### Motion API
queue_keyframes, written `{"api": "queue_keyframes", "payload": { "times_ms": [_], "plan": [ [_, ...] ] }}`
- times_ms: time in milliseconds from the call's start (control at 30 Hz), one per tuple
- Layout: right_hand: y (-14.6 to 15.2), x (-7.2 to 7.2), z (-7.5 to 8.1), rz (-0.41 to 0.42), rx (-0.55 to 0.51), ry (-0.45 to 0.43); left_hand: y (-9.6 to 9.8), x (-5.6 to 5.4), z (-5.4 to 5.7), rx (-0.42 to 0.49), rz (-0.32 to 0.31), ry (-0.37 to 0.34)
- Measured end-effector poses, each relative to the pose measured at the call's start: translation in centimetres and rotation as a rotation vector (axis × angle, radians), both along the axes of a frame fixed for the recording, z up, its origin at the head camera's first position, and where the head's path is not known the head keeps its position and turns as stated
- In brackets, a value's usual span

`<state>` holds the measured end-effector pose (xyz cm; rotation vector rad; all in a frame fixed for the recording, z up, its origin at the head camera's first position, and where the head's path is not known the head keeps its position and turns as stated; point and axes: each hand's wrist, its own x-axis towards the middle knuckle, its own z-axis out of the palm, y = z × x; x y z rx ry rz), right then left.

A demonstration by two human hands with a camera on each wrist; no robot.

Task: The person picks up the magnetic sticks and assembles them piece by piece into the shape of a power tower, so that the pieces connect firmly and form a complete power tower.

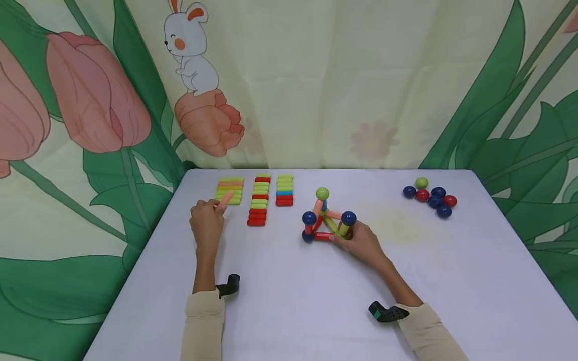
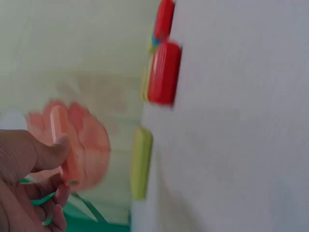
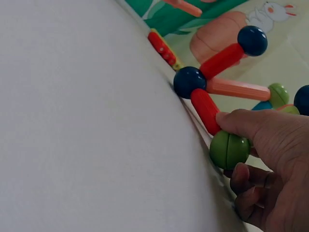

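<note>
My left hand (image 1: 207, 223) pinches an orange rod (image 2: 66, 145) between thumb and fingers, above the leftmost stack of rods (image 1: 229, 198). Near the table's middle stands a ball-and-rod frame (image 1: 323, 236), with a red, orange, green and blue mix of rods joined by balls. The right hand (image 1: 363, 243) grips this frame at its near right corner. In the right wrist view, the thumb lies on a red rod (image 3: 205, 111) beside a green ball (image 3: 229, 150), with the other fingers curled behind and below. Those fingers hide part of that corner.
Two more columns of rods, a middle one (image 1: 257, 211) and a right one (image 1: 284, 193), lie between the left hand and the frame. Loose blue, red and green balls (image 1: 435, 201) cluster at the table's back right. A printed curtain (image 1: 289, 90) hangs behind the table.
</note>
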<state>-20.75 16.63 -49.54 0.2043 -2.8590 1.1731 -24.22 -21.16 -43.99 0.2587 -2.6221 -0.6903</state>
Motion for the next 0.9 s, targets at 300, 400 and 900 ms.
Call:
{"api": "queue_keyframes", "payload": {
  "times_ms": [300, 400, 900],
  "plan": [
    [-0.7, 0.4, 0.2, 0.048, -0.04, -0.119, 6.7, 3.5, 0.8, 0.211, -0.763, -0.115],
    [-0.7, 0.5, 0.3, 0.103, -0.043, -0.125, 9.3, 4.3, 0.0, 0.304, -0.9, -0.191],
    [-0.4, 0.4, 0.3, 0.192, -0.036, -0.071, 17.0, 5.4, -4.0, 0.844, -0.554, -0.34]
  ]
}}
